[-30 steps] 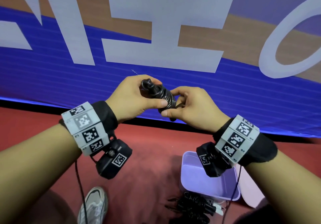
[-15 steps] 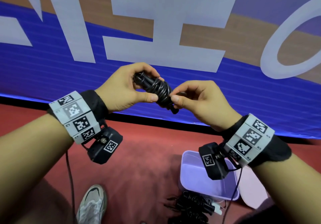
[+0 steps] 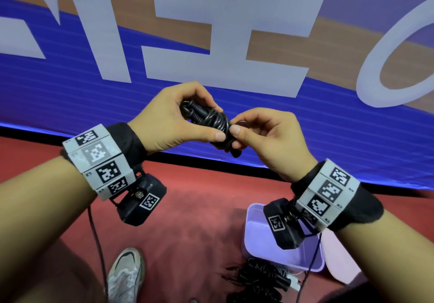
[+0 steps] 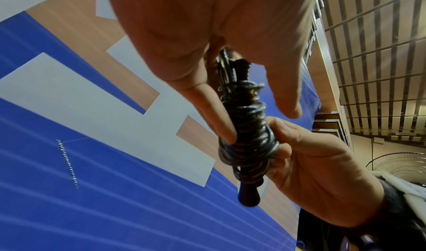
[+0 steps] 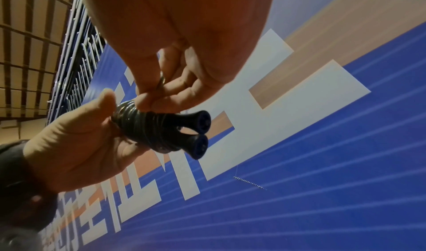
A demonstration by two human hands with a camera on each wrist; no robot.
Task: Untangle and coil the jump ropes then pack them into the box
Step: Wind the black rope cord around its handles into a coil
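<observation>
A pile of black jump ropes (image 3: pixel 257 279) is seen lying on the red floor (image 3: pixel 192 232) at six o'clock in the head view, touching the near rim of a pale lilac box (image 3: pixel 263 237) at about five o'clock. A grey-and-white shoe (image 3: pixel 124 272) is seen at seven o'clock, apart from the pile. Above these, at the centre of the view, a coiled black jump rope (image 3: pixel 212 120) is held in the air between both hands, its cord wound tightly round the two handles laid side by side. The bundle is gripped by the left hand (image 3: pixel 169 119) from nine o'clock, with the thumb pressed against its near side and the fingers curled over its far side. A loose loop of the cord (image 5: pixel 162 81) is pinched between the thumb and forefinger of the right hand (image 3: pixel 265 138) at three o'clock; the remaining fingers are curled beneath. In the right wrist view, the two flared handle ends (image 5: pixel 200 133) are shown protruding together from the wound cord. Behind the hands, from nine to three o'clock, a blue banner (image 3: pixel 305 126) with large white characters and tan patches is seen.
</observation>
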